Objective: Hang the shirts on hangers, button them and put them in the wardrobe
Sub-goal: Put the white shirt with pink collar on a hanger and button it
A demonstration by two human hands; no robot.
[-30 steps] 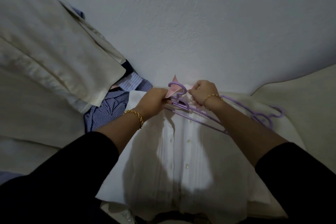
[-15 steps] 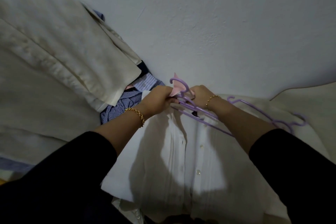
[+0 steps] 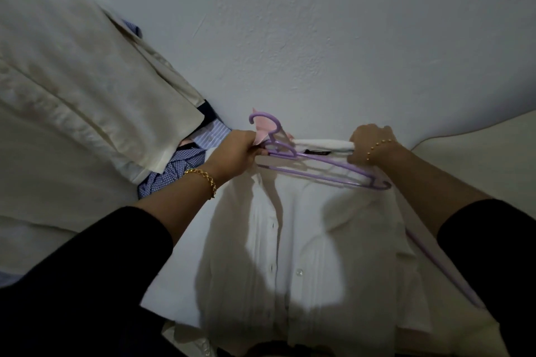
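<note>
Threading the hanger (image 3: pixel 333 166) into the shirt (image 3: pixel 290 240), which lies front-up before the person; left hand (image 3: pixel 235 153) clenches hanger neck and collar; right hand (image 3: pixel 368 142) grips the collar's other end; next, probably, seat both shoulders, then button.

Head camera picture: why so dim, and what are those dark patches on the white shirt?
Head view: dim overall, brightest on the white shirt; the dark patches look like shadows of the arms, below the left hand on the hanger and the right hand on the collar; the wide lens curves the edges.
</note>
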